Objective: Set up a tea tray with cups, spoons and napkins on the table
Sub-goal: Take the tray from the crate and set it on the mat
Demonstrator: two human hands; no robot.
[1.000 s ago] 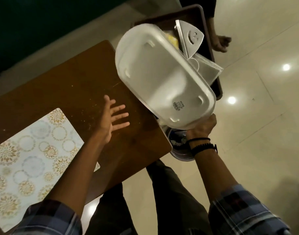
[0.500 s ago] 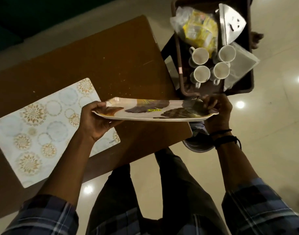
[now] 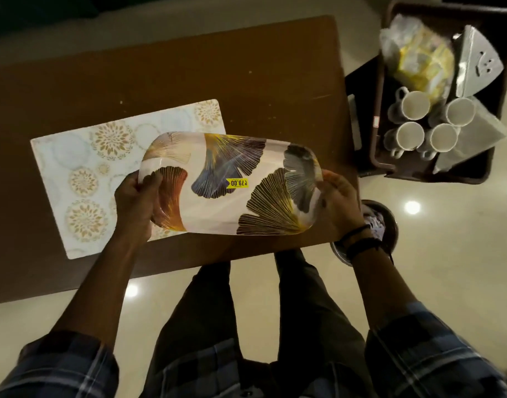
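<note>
A white tea tray (image 3: 232,156) printed with gold, blue and dark leaves and a yellow price sticker hangs face up over the brown table (image 3: 189,81). My left hand (image 3: 137,196) grips its left end and my right hand (image 3: 337,202) grips its right end. The tray's left part overlaps a patterned placemat (image 3: 79,173). Several white cups (image 3: 413,106) stand in a dark crate (image 3: 381,156) to the right of the table, beside a stack of white napkins (image 3: 476,136). No spoons can be made out.
The crate also holds a plastic bag with yellow packets (image 3: 419,56) and a shiny metal napkin holder (image 3: 476,64). A round metal bin (image 3: 381,222) stands on the glossy floor by my right wrist. My legs are below the table's near edge.
The tray has been flipped from underside up to face up, taken in both hands, and brought left and lower over the table and placemat. The crate's contents are now uncovered.
</note>
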